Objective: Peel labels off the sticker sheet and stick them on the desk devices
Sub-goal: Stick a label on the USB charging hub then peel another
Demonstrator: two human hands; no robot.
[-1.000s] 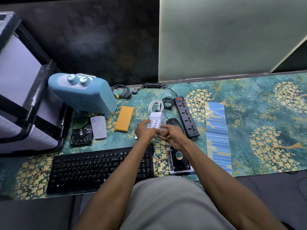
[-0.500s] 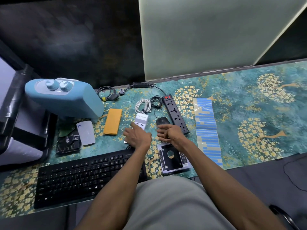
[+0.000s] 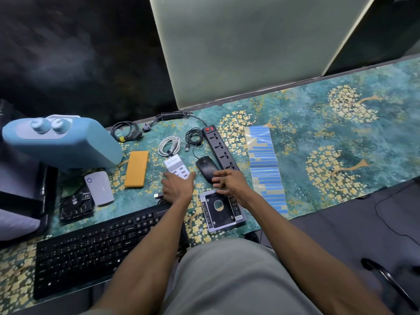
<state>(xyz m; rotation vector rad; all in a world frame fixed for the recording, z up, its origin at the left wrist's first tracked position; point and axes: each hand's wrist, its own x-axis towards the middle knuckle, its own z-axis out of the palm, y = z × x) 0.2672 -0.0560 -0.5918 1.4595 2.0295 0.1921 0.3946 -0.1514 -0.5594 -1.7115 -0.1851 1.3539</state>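
The mat (image 3: 341, 137) was teal with yellow blossom trees; the sticker sheet (image 3: 266, 164) bore blue strips (uneven lengths); the case (image 3: 136, 169) was mustard.

No brand name, word or number is legible in this view. The white USB hub (image 3: 176, 168) carries a line of small grey print on its upper face, too small to read. The keyboard (image 3: 97, 244) shows white key legends, blurred beyond reading; only a window-shaped logo on one key in the bottom row can be made out. The drive caddy (image 3: 221, 208) bears small white symbols along its edges, unreadable. The blue labels on the sticker sheet (image 3: 264, 164) show no discernible print.
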